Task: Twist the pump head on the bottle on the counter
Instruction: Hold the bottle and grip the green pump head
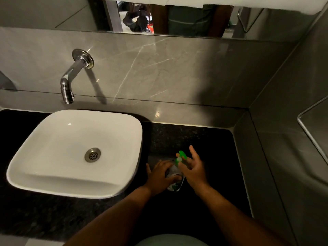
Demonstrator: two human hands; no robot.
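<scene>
- Grey veined wall tiles (159, 68) are seen at the far side, with a strip of mirror (159, 18) above them and a chrome spout (68, 82) fixed to the wall at the left.
- Below the tiles a black speckled counter (204, 137) is laid out, and a white square basin (76, 151) is set on its left part.
- On the bare counter just right of the basin the bottle (174, 176) is stood, upright as far as can be judged, its long axis pointing up toward the camera.
- The bottle's body is wrapped by the left hand (160, 174), whose fingers are curled round it from the left side; it appears to be steadied in this way.
- The green pump head (181, 156) is seen at the top of the bottle, at its far end in the picture.
- The right hand (194, 167) is held against the pump from the right, its fingers loosely spread; whether the pump is actually pinched cannot be told, since the contact is small and blurred.
- The pump lies just left of the right fingertips, so the right hand is judged the nearer one for the twist, to be made about the bottle's upright axis.
</scene>
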